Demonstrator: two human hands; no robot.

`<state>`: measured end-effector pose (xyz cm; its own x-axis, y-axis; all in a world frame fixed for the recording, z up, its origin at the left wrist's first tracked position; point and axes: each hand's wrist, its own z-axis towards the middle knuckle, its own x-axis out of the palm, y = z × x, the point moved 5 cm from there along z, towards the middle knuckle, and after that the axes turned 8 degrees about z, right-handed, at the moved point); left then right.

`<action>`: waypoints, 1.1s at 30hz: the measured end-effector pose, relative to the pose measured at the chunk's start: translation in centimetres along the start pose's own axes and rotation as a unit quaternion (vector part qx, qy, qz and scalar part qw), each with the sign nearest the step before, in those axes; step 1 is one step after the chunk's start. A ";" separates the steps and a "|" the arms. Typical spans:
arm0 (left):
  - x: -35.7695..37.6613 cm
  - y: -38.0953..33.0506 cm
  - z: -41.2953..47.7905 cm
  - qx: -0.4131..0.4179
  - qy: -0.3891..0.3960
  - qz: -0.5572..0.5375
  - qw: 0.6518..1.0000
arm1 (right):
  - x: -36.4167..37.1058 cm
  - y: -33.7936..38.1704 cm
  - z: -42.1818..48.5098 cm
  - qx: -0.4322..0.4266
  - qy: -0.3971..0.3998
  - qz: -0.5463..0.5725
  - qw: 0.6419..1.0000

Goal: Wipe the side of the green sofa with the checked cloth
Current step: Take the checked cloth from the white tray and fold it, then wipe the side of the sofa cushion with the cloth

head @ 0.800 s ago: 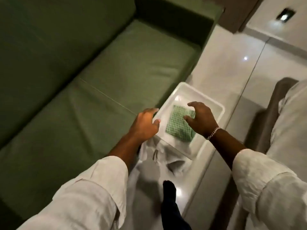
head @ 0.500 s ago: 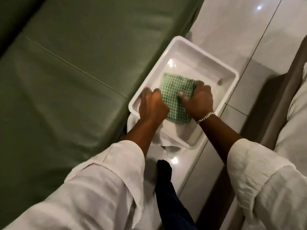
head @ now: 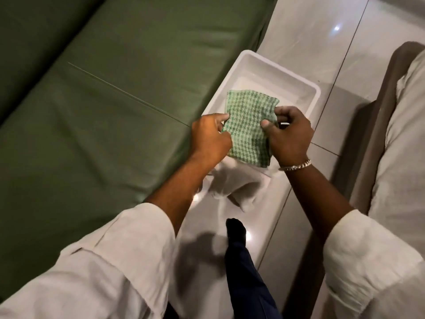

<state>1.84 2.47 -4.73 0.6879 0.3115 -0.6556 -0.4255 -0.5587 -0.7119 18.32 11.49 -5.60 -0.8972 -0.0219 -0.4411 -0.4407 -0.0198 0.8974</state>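
Checked cloth (head: pixel 249 125), green and white, folded into a rough square, held flat and slightly tilted above a white tray, pinched at its left and right edges; green sofa (head: pixel 103 107), smooth seat cushions with a seam, just left of the cloth

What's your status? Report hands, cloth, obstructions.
Left hand and right hand both shut on the green-and-white checked cloth, held above the white plastic tray. Green leather sofa not yet wiped. Nothing in the way.
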 end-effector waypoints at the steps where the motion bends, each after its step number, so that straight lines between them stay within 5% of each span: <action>1: -1.0 0.4 -1.4 0.011 0.006 0.002 1.000 | -0.6 0.4 -1.9 0.001 -0.006 0.016 1.000; 7: -4.8 7.5 -12.2 0.046 0.044 0.046 0.997 | -0.8 -1.6 -17.0 0.049 -0.010 0.138 0.989; 17: 0.2 28.7 -23.5 0.029 0.092 0.214 0.972 | 8.6 -19.2 -37.7 0.235 0.037 0.209 0.949; 22: 3.4 38.1 -26.3 0.050 0.120 0.350 0.928 | 17.0 -29.2 -46.4 0.350 0.054 0.284 0.891; 27: 4.8 44.2 -26.8 0.104 0.150 0.512 0.839 | 25.5 -34.6 -52.5 0.488 0.065 0.401 0.773; 33: 3.5 43.4 -27.7 0.176 0.138 0.618 0.754 | 30.4 -33.5 -54.5 0.519 0.146 0.404 0.739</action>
<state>2.08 -41.93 -30.95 -0.2861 -0.4790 -0.8299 -0.9380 -0.0368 0.3446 7.31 -42.98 -49.49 -0.9015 0.1746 0.3960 0.3152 0.8918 0.3244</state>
